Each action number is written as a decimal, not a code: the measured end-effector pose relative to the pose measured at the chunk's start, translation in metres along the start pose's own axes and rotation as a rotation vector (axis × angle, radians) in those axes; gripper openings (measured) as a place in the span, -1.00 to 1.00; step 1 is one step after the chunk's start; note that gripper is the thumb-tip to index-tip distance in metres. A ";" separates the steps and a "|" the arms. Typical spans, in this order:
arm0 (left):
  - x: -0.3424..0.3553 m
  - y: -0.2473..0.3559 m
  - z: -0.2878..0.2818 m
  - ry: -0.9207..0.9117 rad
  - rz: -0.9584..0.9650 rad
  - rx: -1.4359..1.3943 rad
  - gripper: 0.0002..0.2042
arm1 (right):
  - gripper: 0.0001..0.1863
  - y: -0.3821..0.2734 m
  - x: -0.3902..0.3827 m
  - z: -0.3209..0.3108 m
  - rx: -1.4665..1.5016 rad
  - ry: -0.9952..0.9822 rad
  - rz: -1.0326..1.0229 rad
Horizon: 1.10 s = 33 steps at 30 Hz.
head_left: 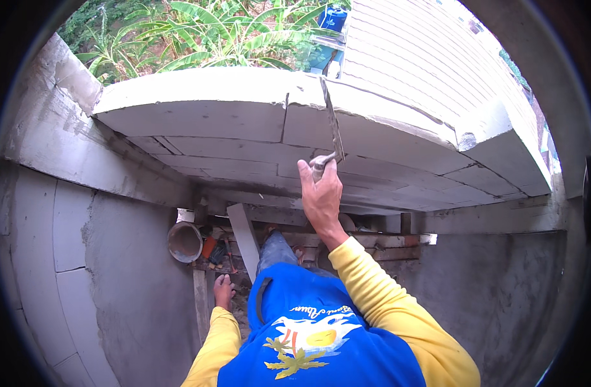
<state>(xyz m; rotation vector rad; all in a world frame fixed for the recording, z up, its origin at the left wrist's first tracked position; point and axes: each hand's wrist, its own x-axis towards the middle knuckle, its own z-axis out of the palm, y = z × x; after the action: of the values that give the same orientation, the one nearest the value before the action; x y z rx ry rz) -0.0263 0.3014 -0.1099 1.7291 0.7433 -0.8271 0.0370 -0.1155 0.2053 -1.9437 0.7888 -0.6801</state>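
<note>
My right hand [320,193] grips the handle of a trowel [331,126], whose long, mortar-smeared metal blade lies against the top edge of the pale block wall [218,119] in front of me. My left hand [224,290] hangs low beside my body, fingers loosely bent and apart, with nothing visible in it. Near it are a pale plank or block strip [242,235] leaning at a slant, a round bucket [184,244] and a small orange-and-dark object [213,248], too small to make out. My feet are on a scaffold of wooden boards, partly hidden by my body.
Grey side walls [128,258] and a concrete beam [69,129] enclose the left and right. A wooden rail [398,240] runs below the block wall. Beyond it are banana plants [198,35], a blue tank [333,19] and a white corrugated roof [411,58].
</note>
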 end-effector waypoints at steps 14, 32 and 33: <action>-0.041 0.054 0.065 -0.203 0.040 0.199 -0.45 | -0.64 0.136 -0.025 0.089 -0.279 -0.274 -0.171; -0.012 0.061 0.203 -0.504 0.348 1.665 0.04 | -0.54 0.548 -0.347 -0.059 -0.426 -0.147 1.557; -0.007 0.058 0.212 -0.505 0.383 1.695 0.03 | -0.57 0.579 -0.349 -0.050 -0.457 -0.163 1.511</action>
<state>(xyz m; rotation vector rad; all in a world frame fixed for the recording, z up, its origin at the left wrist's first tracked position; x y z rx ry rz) -0.0213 0.0823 -0.1216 2.6657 -0.9835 -1.7051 -0.3706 -0.1054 -0.3365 -1.1513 2.0085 0.6084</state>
